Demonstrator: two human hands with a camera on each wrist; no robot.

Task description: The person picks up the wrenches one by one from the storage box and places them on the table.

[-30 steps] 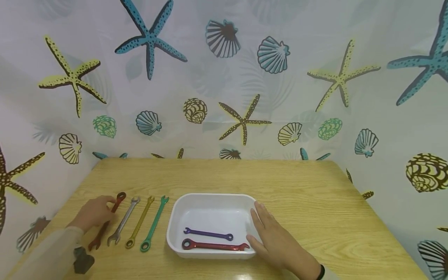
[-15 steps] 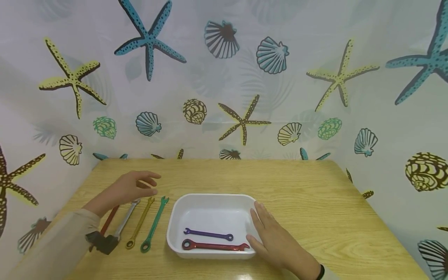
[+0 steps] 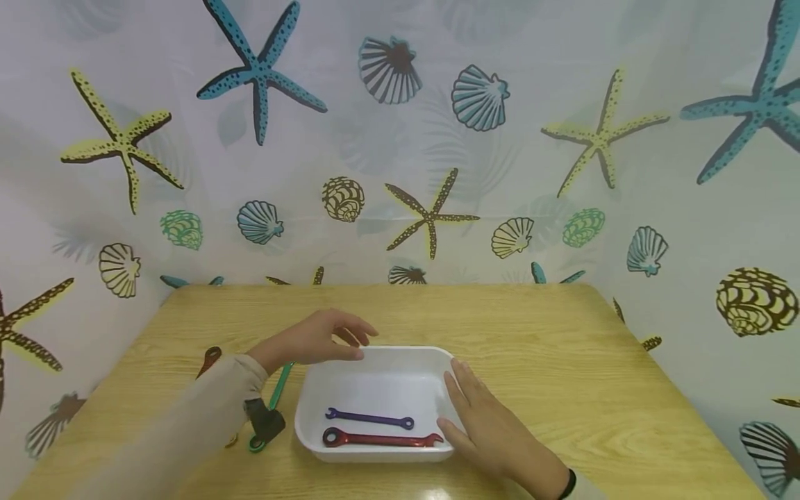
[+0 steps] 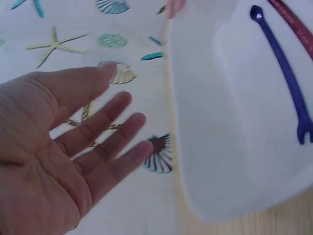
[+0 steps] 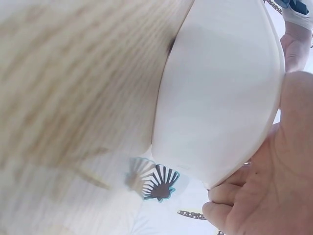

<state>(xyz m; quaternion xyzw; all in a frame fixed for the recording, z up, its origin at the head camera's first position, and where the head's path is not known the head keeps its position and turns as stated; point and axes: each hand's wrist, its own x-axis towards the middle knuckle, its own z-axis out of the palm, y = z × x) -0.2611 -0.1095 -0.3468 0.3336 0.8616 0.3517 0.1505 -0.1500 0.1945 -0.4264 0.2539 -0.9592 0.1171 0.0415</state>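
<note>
My left hand [image 3: 315, 338] hovers at the back-left rim of a white tray [image 3: 387, 378]. Its fingers are loosely bent and, in the left wrist view, the bare palm [image 4: 44, 181] faces the camera with nothing in it. Against the tray's right rim rests my right hand [image 3: 490, 430], its fingers straight in the head view. Inside the tray lie a small purple wrench [image 3: 370, 418] and, in front of it, a larger red wrench [image 3: 384, 439], both roughly crosswise. A green wrench [image 3: 281, 385] lies left of the tray, partly behind my left wrist.
Further left, the end of another red wrench [image 3: 211, 357] shows past my left sleeve [image 3: 187, 423]. That sleeve hides most of the remaining wrenches. Wooden table [image 3: 600, 389] extends right of the tray, with a shell-and-starfish-patterned sheet [image 3: 350, 139] behind.
My left hand has left the leftmost red wrench, lifted with nothing in it, and swung right to the tray's back-left rim. The right hand and the wrenches have stayed put.
</note>
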